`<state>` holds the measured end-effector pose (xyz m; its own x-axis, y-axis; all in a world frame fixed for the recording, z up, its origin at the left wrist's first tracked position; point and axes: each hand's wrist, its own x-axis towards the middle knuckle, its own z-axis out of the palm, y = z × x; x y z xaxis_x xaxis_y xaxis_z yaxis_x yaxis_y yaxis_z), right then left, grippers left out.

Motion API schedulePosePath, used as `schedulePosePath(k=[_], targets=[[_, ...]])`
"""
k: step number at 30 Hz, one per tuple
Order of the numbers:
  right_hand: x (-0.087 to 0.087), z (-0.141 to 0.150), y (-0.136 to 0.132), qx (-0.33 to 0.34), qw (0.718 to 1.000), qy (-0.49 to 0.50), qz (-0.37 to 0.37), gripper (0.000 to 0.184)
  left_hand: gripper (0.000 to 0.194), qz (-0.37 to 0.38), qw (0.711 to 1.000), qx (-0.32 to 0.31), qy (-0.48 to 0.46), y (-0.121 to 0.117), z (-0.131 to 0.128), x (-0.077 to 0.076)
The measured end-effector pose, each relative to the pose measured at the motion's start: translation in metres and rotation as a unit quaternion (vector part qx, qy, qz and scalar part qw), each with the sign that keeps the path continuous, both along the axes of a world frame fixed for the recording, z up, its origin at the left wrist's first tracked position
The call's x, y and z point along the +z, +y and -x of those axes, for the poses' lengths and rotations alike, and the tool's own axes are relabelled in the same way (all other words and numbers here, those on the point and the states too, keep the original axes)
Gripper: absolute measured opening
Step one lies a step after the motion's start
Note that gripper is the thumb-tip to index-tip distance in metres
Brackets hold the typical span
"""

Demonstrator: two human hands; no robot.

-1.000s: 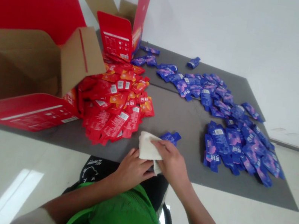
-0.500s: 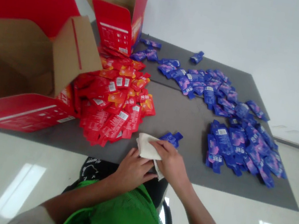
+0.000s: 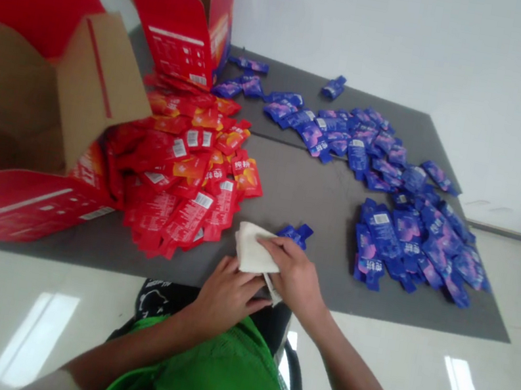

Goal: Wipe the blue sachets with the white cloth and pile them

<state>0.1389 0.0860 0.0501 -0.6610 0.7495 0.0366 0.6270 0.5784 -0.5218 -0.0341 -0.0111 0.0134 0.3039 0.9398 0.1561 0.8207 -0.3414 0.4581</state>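
- While my right hand (image 3: 297, 280) pinches it, the white folded cloth (image 3: 255, 251) is right at my fingers, with a loose corner poking out below them. It might be paper; I can't tell.
- It looks light and soft to me, so I think it would flop, not break. It doesn't look slippery. The thick folded side seems best to hold, because loose layers could slip apart.
- My right fingers are drawn in close on its right side, one lying over the top.
- My left hand (image 3: 228, 295) is back up, just below the cloth, fingers a little apart with some tips tucked under. I can't see if they grip.
- My arms come in from both sides, so my hands meet at the near edge of the table (image 3: 312, 184).
- Just past my right fingers lie one or two blue packets (image 3: 298, 234).
- Farther left of my fingers is a heap of red packets (image 3: 191, 190).
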Motion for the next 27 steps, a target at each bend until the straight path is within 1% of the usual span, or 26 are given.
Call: schedulePosePath(k=[3, 5, 6, 8, 10, 12, 13, 15, 17, 19, 21, 22, 24, 27], targets=[[-0.003, -0.014, 0.028, -0.077, 0.997, -0.021, -0.019, 0.061, 0.040, -0.008, 1.000, -0.012, -0.013, 0.002, 0.001, 0.003], [0.003, -0.024, 0.043, -0.126, 0.991, -0.027, -0.045, 0.059, 0.042, -0.019, 0.999, -0.011, -0.024, 0.003, 0.001, 0.003], [0.007, -0.026, 0.045, -0.141, 0.988, -0.017, -0.056, 0.057, 0.042, -0.023, 0.999, -0.008, -0.027, 0.003, 0.001, 0.003], [0.014, -0.022, 0.035, -0.132, 0.989, 0.018, -0.060, 0.057, 0.041, -0.025, 0.999, -0.003, -0.026, 0.003, 0.000, 0.001], [0.015, -0.011, 0.014, -0.083, 0.995, 0.036, -0.038, 0.061, 0.034, -0.021, 1.000, -0.002, -0.016, 0.002, 0.000, 0.000], [0.011, 0.002, -0.003, -0.025, 1.000, 0.006, -0.009, 0.058, 0.026, -0.012, 1.000, 0.000, -0.005, 0.001, 0.000, 0.000], [0.008, 0.006, -0.007, -0.011, 1.000, -0.009, 0.002, 0.058, 0.024, -0.005, 1.000, 0.002, -0.001, 0.001, 0.000, 0.001], [0.002, 0.007, -0.002, -0.019, 0.999, -0.024, 0.011, 0.059, 0.025, 0.001, 1.000, 0.004, 0.000, 0.001, 0.000, 0.002], [-0.001, -0.002, 0.016, -0.058, 0.998, -0.025, 0.006, 0.061, 0.032, -0.007, 1.000, 0.003, -0.008, 0.002, 0.000, 0.003], [0.001, -0.015, 0.036, -0.103, 0.994, -0.032, -0.010, 0.060, 0.039, -0.021, 1.000, 0.002, -0.020, 0.003, 0.000, 0.003], [0.007, -0.024, 0.047, -0.135, 0.990, -0.036, -0.033, 0.057, 0.039, -0.030, 0.999, 0.005, -0.025, 0.003, -0.001, 0.002], [0.010, -0.026, 0.046, -0.143, 0.988, -0.029, -0.044, 0.056, 0.039, -0.032, 0.999, 0.008, -0.026, 0.003, -0.001, 0.002], [0.015, -0.021, 0.035, -0.138, 0.989, 0.005, -0.055, 0.057, 0.037, -0.032, 0.999, 0.011, -0.025, 0.002, -0.001, 0.002], [0.014, -0.004, 0.005, -0.065, 0.997, 0.024, -0.023, 0.058, 0.027, -0.017, 1.000, 0.007, -0.015, 0.001, -0.001, 0.003]])
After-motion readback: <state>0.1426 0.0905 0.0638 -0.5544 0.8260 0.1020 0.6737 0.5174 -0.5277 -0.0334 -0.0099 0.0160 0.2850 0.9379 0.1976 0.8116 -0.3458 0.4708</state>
